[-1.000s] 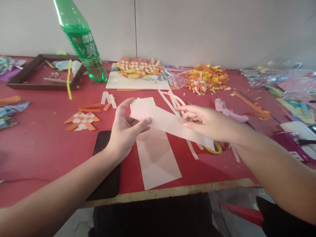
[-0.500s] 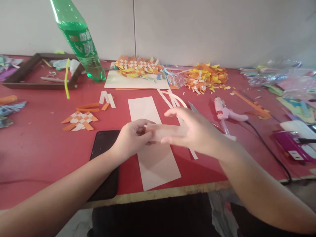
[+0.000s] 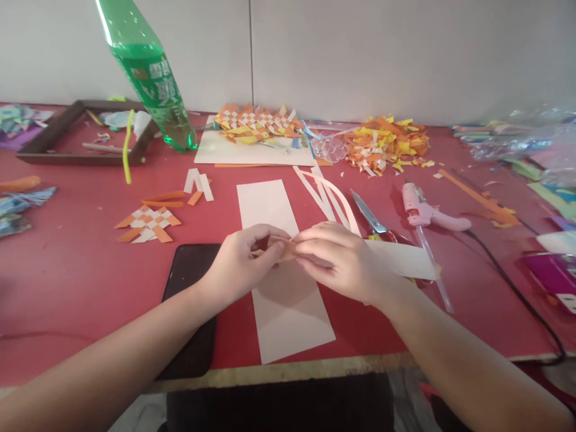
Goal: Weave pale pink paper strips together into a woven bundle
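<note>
Paper [image 3: 287, 251] is pinched between the fingertips of 2 hands, left hand [image 3: 247, 258] and right hand [image 3: 339, 258] both closed on it, over a white sheet [image 3: 297, 321]. Folding or lining up seems the step; the next move likely calls for steady, even pressure. Past the right hand shows a pale strip [image 3: 405, 259], its join hidden; scissors [image 3: 368, 213] lie just beyond.

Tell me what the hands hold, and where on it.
The left hand and right hand both pinch a piece of paper; exactly which part cannot be told.
</note>
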The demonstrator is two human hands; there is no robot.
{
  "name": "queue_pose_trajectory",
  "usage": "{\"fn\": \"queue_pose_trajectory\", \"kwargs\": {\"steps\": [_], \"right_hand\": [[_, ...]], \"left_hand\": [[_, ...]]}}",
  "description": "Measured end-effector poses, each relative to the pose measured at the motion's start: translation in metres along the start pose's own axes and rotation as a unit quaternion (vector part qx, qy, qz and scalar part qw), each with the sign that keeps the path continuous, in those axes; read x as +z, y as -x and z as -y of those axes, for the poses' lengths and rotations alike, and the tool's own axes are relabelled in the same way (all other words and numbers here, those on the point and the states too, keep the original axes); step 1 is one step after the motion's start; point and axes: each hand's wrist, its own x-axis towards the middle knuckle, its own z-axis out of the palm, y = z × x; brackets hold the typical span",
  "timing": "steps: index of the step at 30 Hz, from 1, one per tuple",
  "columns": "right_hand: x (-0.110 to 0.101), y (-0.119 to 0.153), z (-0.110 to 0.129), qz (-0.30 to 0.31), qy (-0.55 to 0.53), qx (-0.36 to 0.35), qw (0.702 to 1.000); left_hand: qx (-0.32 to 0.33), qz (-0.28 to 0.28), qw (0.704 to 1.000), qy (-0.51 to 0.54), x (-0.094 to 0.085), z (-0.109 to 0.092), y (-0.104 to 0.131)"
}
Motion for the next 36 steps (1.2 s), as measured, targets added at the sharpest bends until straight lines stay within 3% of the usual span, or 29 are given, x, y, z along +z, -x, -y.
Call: {"fn": "queue_pose_trajectory", "kwargs": {"steps": [5, 10, 16, 20, 25, 30, 36], "right_hand": [[0.007, 0.002, 0.001, -0.038, 0.021, -0.022, 0.999], [0.009, 0.003, 0.000, -0.033, 0.037, -0.034, 0.998], [0.008, 0.005, 0.003, -0.036, -0.011, 0.048, 0.998], [0.008, 0.006, 0.003, -0.008, -0.032, 0.070, 0.997], [0.010, 0.004, 0.001, -0.028, -0.011, 0.068, 0.997], [0.009, 0.002, 0.002, -0.081, 0.045, 0.034, 0.995], [-0.002, 0.009, 0.017, -0.245, 0.040, 0.001, 0.969]], "left_hand": [[-0.007, -0.006, 0.999, 0.040, -0.001, -0.001, -0.001], [-0.031, -0.012, 0.997, 0.073, -0.003, -0.004, -0.001], [-0.040, -0.004, 0.997, 0.067, -0.003, -0.008, 0.000], [0.012, 0.017, 1.000, 0.016, -0.002, -0.007, 0.005], [0.091, 0.011, 0.995, -0.034, 0.000, -0.004, 0.009], [0.096, -0.022, 0.993, -0.058, 0.002, -0.003, 0.007], [0.037, -0.095, 0.993, 0.059, -0.001, -0.001, 0.003]]}}
